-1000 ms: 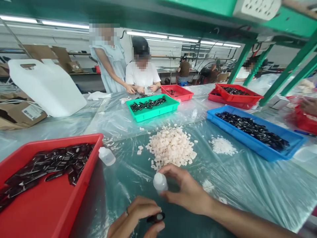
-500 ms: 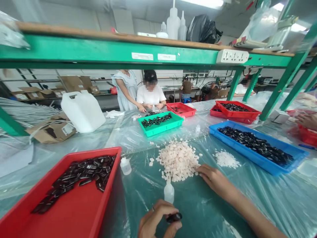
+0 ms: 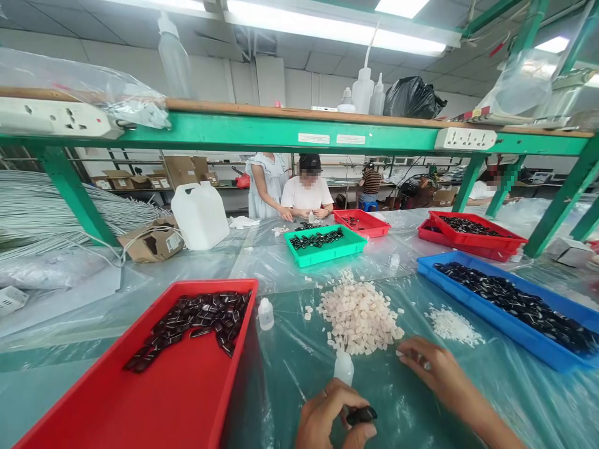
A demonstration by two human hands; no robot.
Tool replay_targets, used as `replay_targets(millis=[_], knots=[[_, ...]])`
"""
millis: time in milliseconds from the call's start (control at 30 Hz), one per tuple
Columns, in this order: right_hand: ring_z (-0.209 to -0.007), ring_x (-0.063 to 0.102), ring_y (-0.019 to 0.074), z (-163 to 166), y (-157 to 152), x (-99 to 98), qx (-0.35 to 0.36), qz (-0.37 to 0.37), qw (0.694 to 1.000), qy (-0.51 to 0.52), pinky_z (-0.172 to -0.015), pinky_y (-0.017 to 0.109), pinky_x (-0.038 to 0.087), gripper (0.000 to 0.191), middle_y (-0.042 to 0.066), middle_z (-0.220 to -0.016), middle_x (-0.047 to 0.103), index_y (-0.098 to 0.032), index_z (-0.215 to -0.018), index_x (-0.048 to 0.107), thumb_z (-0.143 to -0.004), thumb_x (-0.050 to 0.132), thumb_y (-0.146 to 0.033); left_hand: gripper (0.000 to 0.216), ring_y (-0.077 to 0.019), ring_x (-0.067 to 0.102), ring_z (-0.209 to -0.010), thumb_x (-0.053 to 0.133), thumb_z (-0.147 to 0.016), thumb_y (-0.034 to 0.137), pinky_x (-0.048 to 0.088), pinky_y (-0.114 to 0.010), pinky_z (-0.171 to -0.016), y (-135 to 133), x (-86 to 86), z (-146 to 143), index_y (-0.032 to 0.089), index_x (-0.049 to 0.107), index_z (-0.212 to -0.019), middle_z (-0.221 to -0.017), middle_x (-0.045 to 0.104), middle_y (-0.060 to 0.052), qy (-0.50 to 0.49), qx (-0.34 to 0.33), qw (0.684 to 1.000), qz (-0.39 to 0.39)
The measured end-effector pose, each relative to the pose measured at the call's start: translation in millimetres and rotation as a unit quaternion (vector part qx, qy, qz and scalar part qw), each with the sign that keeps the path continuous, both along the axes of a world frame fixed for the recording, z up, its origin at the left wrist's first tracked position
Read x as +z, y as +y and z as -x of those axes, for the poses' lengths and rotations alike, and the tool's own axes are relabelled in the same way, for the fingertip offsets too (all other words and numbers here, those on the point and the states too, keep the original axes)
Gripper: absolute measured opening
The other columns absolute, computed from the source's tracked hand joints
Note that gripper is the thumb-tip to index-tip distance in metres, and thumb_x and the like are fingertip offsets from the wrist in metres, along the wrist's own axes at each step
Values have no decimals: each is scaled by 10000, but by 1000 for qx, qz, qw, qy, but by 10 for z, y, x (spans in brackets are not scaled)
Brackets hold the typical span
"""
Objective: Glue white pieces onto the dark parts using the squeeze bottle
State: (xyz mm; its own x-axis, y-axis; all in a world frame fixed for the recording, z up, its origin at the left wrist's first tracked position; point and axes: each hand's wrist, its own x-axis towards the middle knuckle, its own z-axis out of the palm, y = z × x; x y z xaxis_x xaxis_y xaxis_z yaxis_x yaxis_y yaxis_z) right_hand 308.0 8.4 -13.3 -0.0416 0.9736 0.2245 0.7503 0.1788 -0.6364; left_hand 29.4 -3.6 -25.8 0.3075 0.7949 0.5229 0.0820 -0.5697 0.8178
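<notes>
My left hand, low in the middle, is closed with thumb and fingers on a small glossy black oval piece. Just beyond its knuckles stands a small translucent squeeze bottle, partly hidden by the hand. My right hand is beside the near right edge of a heap of small pale pieces. Its fingertips are drawn together on what looks like one small pale piece. A smaller scatter of white bits lies beyond the right hand.
At left is a red tray with black pieces; another small bottle stands beside it. A green tray, a blue tray and red trays stand farther back. A green shelf beam crosses above. Co-workers are across the table.
The camera view has turned left and up, so everything sits farther right and mostly lower. My right hand has drawn slightly back from the heap; my left still holds the black piece.
</notes>
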Motion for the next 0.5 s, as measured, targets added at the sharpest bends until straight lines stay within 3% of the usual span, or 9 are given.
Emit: replay_targets(millis=[200, 400, 500], knots=[[-803, 704, 189, 507, -494, 203, 34, -27, 978, 206, -693, 235, 589, 251, 25, -887, 679, -253, -857, 685, -940, 652, -487, 426, -168, 685, -651, 584, -956, 602, 540, -226, -626, -58, 103, 22, 212, 749, -910, -776, 739, -46, -2, -25, 1000, -1], [-917, 708, 166, 1058, -839, 277, -10, -74, 949, 307, -794, 209, 585, 76, 17, -978, 695, -297, -941, 723, -955, 677, -357, 78, -157, 689, -781, 652, -973, 276, 518, -221, -742, -152, 302, 87, 228, 706, -943, -846, 724, 1, 4, -50, 998, 36], [-937, 692, 160, 1220, -881, 310, -7, -109, 943, 314, -818, 214, 575, 63, 8, -962, 689, -321, -951, 729, -958, 672, -296, 61, -146, 674, -780, 637, -974, 219, 510, -212, -735, -161, 368, 97, 225, 680, -931, -844, 705, 16, 5, -57, 997, 50]])
